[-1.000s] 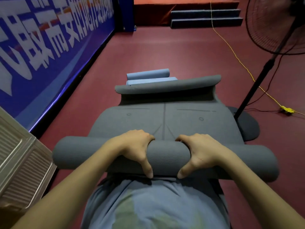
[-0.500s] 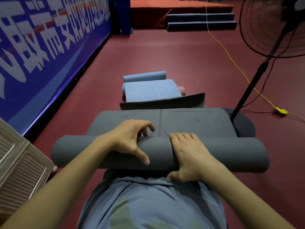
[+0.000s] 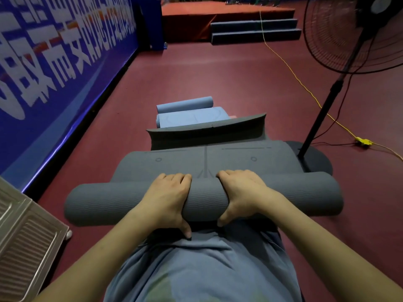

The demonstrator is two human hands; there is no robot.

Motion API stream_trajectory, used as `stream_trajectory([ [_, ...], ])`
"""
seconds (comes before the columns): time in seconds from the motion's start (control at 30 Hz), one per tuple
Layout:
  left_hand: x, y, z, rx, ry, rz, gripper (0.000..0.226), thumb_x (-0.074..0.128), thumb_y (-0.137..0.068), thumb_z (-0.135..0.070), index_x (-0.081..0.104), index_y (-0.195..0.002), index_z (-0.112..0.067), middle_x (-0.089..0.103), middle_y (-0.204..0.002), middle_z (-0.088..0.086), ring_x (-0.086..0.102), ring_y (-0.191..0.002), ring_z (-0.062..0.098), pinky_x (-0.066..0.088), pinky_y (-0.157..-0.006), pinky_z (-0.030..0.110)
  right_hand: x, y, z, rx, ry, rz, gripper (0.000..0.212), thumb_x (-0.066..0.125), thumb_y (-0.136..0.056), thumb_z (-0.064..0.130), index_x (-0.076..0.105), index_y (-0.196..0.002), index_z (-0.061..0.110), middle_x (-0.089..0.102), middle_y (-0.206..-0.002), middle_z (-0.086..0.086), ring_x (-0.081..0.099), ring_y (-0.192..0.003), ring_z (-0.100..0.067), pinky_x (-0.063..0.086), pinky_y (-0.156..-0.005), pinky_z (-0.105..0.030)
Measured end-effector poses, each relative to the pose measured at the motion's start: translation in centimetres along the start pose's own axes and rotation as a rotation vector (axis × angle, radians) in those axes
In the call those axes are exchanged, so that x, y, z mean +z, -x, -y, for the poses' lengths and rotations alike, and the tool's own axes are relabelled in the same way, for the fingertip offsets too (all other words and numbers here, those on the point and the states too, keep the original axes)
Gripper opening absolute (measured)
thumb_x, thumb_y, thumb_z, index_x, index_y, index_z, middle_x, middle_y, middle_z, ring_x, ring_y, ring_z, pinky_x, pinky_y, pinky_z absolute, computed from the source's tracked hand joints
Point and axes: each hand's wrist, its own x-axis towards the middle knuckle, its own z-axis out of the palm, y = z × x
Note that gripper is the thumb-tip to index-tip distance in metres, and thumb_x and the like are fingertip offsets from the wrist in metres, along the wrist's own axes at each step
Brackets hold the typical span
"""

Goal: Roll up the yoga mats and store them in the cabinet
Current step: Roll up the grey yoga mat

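Both the left hand (image 3: 168, 198) and the right hand (image 3: 242, 194) curl their fingers around the rolled part of the grey yoga mat (image 3: 202, 199) on the red floor (image 3: 196, 77), its far end unrolled, the blue mats (image 3: 189, 112) beyond unstored.

Dim, even indoor light — soft shadows, wide-angle bending and slight blur at edges.
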Motion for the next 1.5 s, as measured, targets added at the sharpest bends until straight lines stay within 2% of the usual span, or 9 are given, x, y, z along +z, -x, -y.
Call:
stream_trajectory([
  [0.13, -0.6, -0.7, 0.4, 0.026, -0.024, 0.000, 0.107, 0.069, -0.033, -0.094, 0.048, -0.112, -0.025, 0.063, -0.108, -0.008, 0.062, -0.094, 0.019, 0.043, -0.081, 0.036, 0.5, 0.2, 0.2, 0.012, 0.014, -0.026, 0.107, 0.081, -0.047, 0.076, 0.039, -0.134, 0.029, 0.055, -0.126, 0.004, 0.054, -0.113, -0.024, 0.042, -0.098, -0.043],
  [0.33, -2.7, -3.0, 1.9, -0.021, 0.128, 0.143, 0.098, 0.072, -0.030, -0.094, 0.050, -0.101, -0.030, 0.065, -0.095, -0.008, 0.063, -0.083, 0.020, 0.054, -0.075, 0.039, 2.1, -0.1, 0.7, 0.032, 0.102, -0.208, 0.102, 0.069, -0.051, 0.077, 0.042, -0.135, 0.025, 0.056, -0.125, 0.004, 0.054, -0.112, -0.024, 0.041, -0.097, -0.041],
  [0.57, -2.3, -0.6, 4.5, -0.103, 0.230, 0.121, 0.132, 0.077, -0.040, -0.089, 0.037, -0.150, -0.028, 0.055, -0.145, -0.008, 0.053, -0.131, 0.020, 0.047, -0.104, 0.042, -1.3, -3.4, -0.8, -0.022, 0.032, 0.022, 0.097, 0.076, -0.043, 0.080, 0.045, -0.120, 0.029, 0.061, -0.111, 0.006, 0.060, -0.098, -0.022, 0.046, -0.077, -0.037],
  [0.8, -1.1, 0.4, 6.3, -0.128, 0.072, 0.140, 0.145, 0.073, -0.031, -0.094, 0.027, -0.153, -0.030, 0.060, -0.134, -0.004, 0.060, -0.118, 0.024, 0.050, -0.095, 0.038, -2.2, -4.6, -0.3, -0.021, -0.020, 0.074, 0.099, 0.079, -0.038, 0.081, 0.048, -0.119, 0.031, 0.064, -0.113, 0.009, 0.061, -0.102, -0.020, 0.049, -0.083, -0.040],
  [0.97, -2.2, -1.5, 7.7, -0.087, 0.101, 0.182, 0.120, 0.068, -0.030, -0.099, 0.049, -0.133, -0.039, 0.068, -0.107, -0.010, 0.064, -0.093, 0.020, 0.055, -0.084, 0.040, -1.2, -4.0, -0.5, 0.009, 0.010, -0.018, 0.112, 0.073, -0.038, 0.086, 0.044, -0.133, 0.035, 0.061, -0.123, 0.011, 0.059, -0.110, -0.020, 0.048, -0.090, -0.040],
  [1.17, -3.7, -4.2, 7.8, -0.079, 0.277, 0.305, 0.095, 0.082, -0.035, -0.086, 0.061, -0.114, -0.038, 0.067, -0.107, -0.014, 0.062, -0.096, 0.016, 0.054, -0.090, 0.041, -0.1, -3.0, -1.3, 0.056, 0.127, -0.144, 0.121, 0.078, -0.043, 0.082, 0.036, -0.143, 0.029, 0.055, -0.130, 0.005, 0.053, -0.116, -0.023, 0.041, -0.101, -0.039],
  [1.33, -1.3, -4.0, 6.0, -0.095, 0.197, 0.119, 0.138, 0.077, -0.038, -0.090, 0.036, -0.151, -0.023, 0.058, -0.139, -0.002, 0.056, -0.121, 0.025, 0.047, -0.103, 0.042, -1.3, -3.6, -2.2, 0.061, 0.121, -0.079, 0.117, 0.078, -0.039, 0.080, 0.043, -0.139, 0.031, 0.062, -0.122, 0.009, 0.061, -0.108, -0.020, 0.049, -0.082, -0.035],
  [1.43, 0.0, -4.6, 4.7, -0.095, 0.126, 0.052, 0.165, 0.074, -0.034, -0.093, 0.004, -0.162, -0.016, 0.037, -0.159, 0.009, 0.035, -0.144, 0.034, 0.029, -0.121, 0.044, -3.0, -4.9, -2.8, 0.074, 0.035, 0.041, 0.115, 0.077, -0.033, 0.084, 0.047, -0.132, 0.036, 0.064, -0.119, 0.011, 0.062, -0.106, -0.019, 0.052, -0.083, -0.038],
  [1.5, 0.3, -4.8, 4.3, -0.112, 0.108, 0.031, 0.168, 0.075, -0.035, -0.092, -0.005, -0.163, -0.016, 0.039, -0.158, 0.010, 0.037, -0.143, 0.033, 0.029, -0.120, 0.043, -3.8, -5.6, -3.1, 0.068, 0.017, 0.090, 0.114, 0.077, -0.030, 0.085, 0.048, -0.130, 0.038, 0.065, -0.117, 0.012, 0.061, -0.105, -0.018, 0.052, -0.087, -0.039],
])
